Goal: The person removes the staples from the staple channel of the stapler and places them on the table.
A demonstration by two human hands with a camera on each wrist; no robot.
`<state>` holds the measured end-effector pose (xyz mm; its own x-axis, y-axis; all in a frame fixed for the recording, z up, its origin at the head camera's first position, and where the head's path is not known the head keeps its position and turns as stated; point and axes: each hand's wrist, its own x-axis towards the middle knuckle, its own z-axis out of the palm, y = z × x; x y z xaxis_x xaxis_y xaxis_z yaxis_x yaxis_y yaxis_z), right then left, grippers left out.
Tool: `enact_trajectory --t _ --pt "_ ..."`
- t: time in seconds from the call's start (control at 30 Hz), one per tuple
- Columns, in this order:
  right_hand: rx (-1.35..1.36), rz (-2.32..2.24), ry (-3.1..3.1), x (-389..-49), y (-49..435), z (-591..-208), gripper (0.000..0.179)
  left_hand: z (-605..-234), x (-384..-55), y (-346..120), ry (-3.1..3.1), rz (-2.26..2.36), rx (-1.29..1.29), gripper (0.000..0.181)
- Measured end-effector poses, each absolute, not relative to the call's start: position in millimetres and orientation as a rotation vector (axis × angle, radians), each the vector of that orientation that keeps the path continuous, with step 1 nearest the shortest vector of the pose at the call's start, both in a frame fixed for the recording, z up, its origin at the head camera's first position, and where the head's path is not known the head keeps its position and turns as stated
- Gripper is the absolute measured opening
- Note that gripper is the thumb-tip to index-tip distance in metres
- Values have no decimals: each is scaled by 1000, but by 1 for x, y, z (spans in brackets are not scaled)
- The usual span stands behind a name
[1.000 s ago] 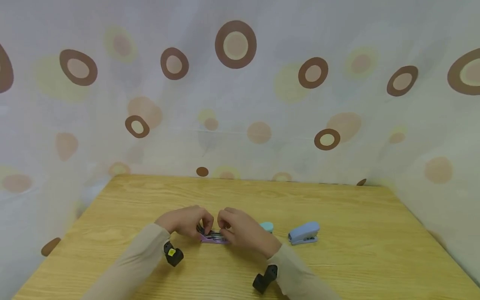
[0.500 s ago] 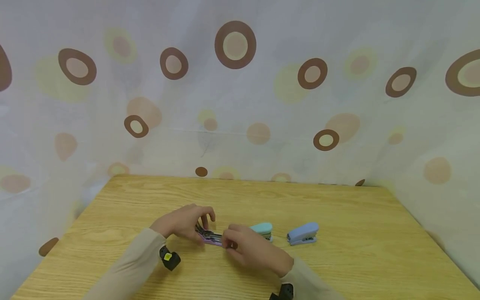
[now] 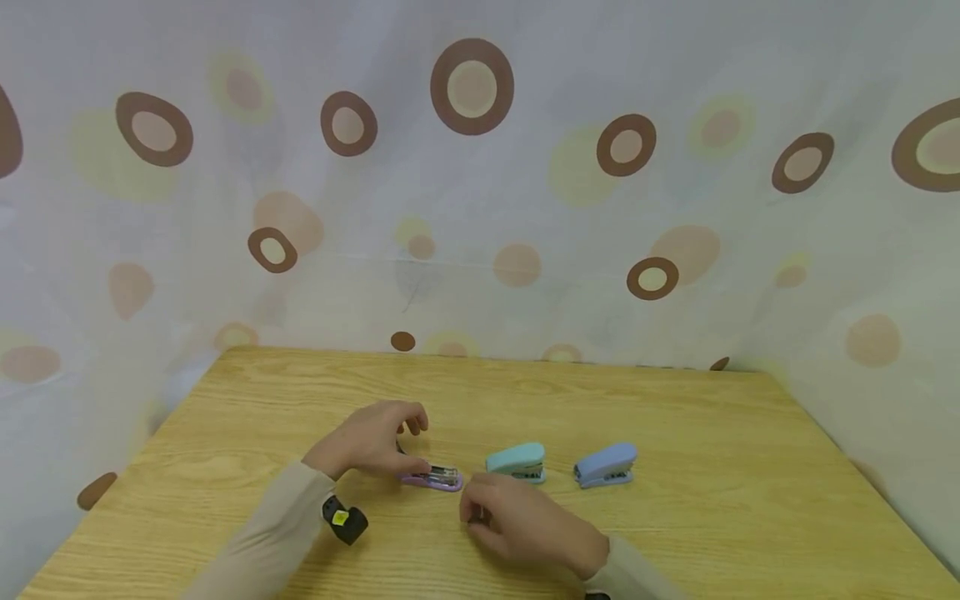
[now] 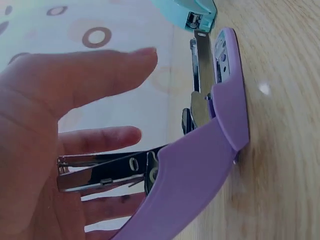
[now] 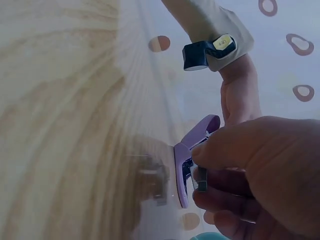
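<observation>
A purple stapler (image 3: 431, 478) lies swung open on the table, its metal parts exposed. In the left wrist view, its raised purple top (image 4: 182, 175) and metal magazine (image 4: 102, 172) pass in front of my left hand's fingers. My left hand (image 3: 367, 439) is around that raised end, thumb spread away from the metal, fingers loosely extended behind it. To the right of the stapler, my right hand (image 3: 528, 521) pinches a short strip of staples (image 5: 201, 179) between thumb and fingers, low over the table. The rest of the strip is hidden by the fingers.
A mint-green stapler (image 3: 517, 461) stands just behind my right hand. Farther right is a light blue stapler (image 3: 606, 465); both are closed. The wooden table (image 3: 712, 533) ends at a patterned curtain (image 3: 472, 192) behind and on both sides.
My right hand has drawn back to the right and toward me, away from the purple stapler, uncovering the mint-green one. My left fingers have spread and lifted from the stapler's middle.
</observation>
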<state>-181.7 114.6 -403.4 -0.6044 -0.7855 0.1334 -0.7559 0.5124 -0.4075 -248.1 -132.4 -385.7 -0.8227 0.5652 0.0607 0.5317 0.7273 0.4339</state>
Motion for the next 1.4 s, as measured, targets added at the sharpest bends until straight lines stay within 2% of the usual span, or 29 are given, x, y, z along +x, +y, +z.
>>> enact_trajectory --t 0.63,0.93,1.1,1.4 --pt "-1415 -559 2599 -164 123 -408 12 -380 -237 -98 3031 782 1129 17" --pt "-1498 -519 2659 -162 125 -411 11 -381 -235 -77 2983 801 1155 19" --pt "-1448 -586 2667 -166 132 -401 12 -381 -236 -66 2938 812 1153 18" --pt "-1461 -867 2773 -179 153 -383 24 -383 -236 -50 2822 871 1135 37"
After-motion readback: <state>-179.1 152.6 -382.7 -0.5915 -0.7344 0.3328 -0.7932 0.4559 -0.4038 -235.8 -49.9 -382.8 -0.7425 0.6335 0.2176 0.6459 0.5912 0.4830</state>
